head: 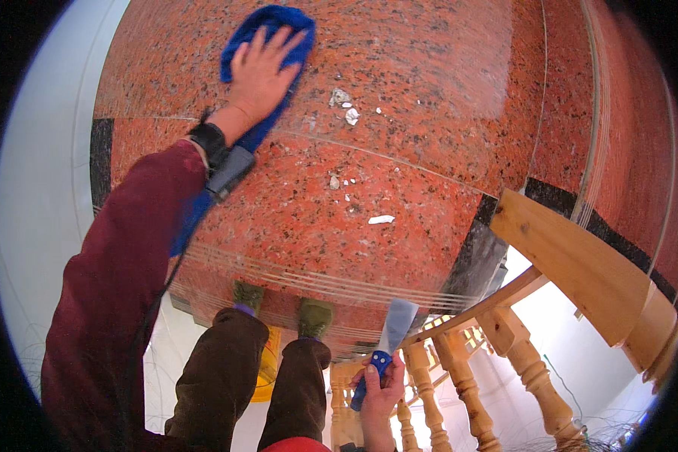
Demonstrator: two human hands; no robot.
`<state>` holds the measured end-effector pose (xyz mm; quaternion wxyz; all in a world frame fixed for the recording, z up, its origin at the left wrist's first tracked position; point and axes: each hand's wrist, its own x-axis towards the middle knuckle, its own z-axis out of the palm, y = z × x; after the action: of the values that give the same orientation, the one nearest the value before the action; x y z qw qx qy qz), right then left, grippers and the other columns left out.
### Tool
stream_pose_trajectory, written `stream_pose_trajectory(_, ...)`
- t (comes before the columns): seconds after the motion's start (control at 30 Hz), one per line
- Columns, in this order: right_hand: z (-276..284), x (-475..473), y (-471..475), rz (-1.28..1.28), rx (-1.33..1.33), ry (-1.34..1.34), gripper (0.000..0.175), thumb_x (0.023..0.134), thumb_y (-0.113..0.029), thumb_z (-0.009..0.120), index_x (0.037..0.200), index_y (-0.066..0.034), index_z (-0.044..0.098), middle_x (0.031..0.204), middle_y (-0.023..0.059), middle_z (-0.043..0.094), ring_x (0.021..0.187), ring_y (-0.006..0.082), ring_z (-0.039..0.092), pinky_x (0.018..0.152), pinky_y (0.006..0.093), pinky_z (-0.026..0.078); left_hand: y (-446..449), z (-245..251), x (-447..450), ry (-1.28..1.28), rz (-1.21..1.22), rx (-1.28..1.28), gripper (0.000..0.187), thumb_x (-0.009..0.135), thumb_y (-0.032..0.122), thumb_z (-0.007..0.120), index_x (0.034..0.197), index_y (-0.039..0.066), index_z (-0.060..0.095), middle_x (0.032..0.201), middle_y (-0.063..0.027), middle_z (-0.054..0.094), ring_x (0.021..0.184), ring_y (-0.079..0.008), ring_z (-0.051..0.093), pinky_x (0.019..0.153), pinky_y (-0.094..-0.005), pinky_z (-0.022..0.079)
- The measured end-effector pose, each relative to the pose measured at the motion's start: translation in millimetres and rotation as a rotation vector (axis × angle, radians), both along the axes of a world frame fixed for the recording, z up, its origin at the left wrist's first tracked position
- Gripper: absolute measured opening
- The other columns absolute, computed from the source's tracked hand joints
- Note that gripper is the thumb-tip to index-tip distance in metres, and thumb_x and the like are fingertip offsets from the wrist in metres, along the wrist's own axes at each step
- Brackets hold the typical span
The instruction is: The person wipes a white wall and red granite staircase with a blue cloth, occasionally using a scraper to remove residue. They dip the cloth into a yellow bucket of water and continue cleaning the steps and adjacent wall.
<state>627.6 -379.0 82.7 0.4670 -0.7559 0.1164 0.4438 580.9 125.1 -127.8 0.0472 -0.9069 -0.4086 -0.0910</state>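
My left hand (264,76) lies flat, fingers spread, on a blue cloth (303,28) against the reddish speckled stone floor (407,73) of a stair landing. The cloth trails back beneath my wrist, which wears a black band with a dark box. Low in the view, my right hand (381,390) holds a putty knife (396,325) by its blue handle, blade pointing up and away from the floor's debris. Pale plaster-like crumbs (352,116) and a white flake (381,219) lie to the right of the cloth.
A wooden newel post (570,260) and turned balusters (469,390) stand at the right. Grooved step edges (316,281) run below the debris, where my feet stand. Behind my legs is a yellow bucket-like container (268,367). A white wall (39,186) rises at the left.
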Motion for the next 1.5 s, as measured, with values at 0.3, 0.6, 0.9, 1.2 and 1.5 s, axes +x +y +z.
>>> stream_pose_trajectory(0.3,18,-2,-20,-0.103,-0.032,0.011,0.044,0.095,0.002,0.055,0.136,0.0025,0.039,0.099,0.0152,0.062,0.067,0.0176,0.062,0.06,0.0328,0.057,-152,44,58,-0.101,-0.544,-0.453,0.061,0.089,0.027,0.062,0.148,0.032,0.046,0.148,-0.002,0.049,0.144,-0.0293,0.034,0.117,-0.0501,0.022)
stream_pose_trajectory(0.6,40,-18,-62,-0.153,-0.069,-0.021,0.045,0.096,0.0,0.055,0.139,-0.0004,0.039,0.1,0.0138,0.062,0.068,0.0166,0.062,0.057,0.0302,0.056,-292,56,22,-0.003,-0.9,-0.742,0.054,0.086,0.027,0.065,0.138,0.033,0.055,0.149,0.0059,0.048,0.143,-0.017,0.037,0.118,-0.0433,0.021)
stream_pose_trajectory(0.9,62,-48,-77,-0.181,-0.058,-0.035,0.043,0.096,0.0,0.056,0.136,0.0008,0.041,0.101,0.0131,0.063,0.07,0.0166,0.062,0.06,0.0318,0.056,-337,50,-11,-0.037,-1.069,-0.819,0.038,0.083,0.023,0.07,0.12,0.021,0.064,0.139,0.0028,0.053,0.134,-0.0218,0.043,0.108,-0.046,0.031)
stream_pose_trajectory(1.2,106,-72,-47,-0.157,-0.08,-0.087,0.04,0.095,-0.001,0.059,0.132,0.0011,0.045,0.099,0.0113,0.063,0.069,0.0147,0.062,0.06,0.03,0.055,-320,121,-85,0.027,-0.655,-1.447,0.03,0.085,0.014,0.069,0.112,0.004,0.06,0.111,-0.0143,0.06,0.106,-0.0378,0.058,0.083,-0.0472,0.048)
stream_pose_trajectory(1.5,72,-63,6,-0.061,0.058,-0.056,0.041,0.096,-0.002,0.061,0.133,-0.001,0.046,0.096,0.0077,0.063,0.071,0.0137,0.062,0.061,0.0286,0.055,-189,174,-148,-0.634,0.023,-1.115,0.035,0.093,0.019,0.062,0.123,-0.001,0.06,0.12,-0.0219,0.063,0.114,-0.0354,0.061,0.097,-0.0414,0.047)
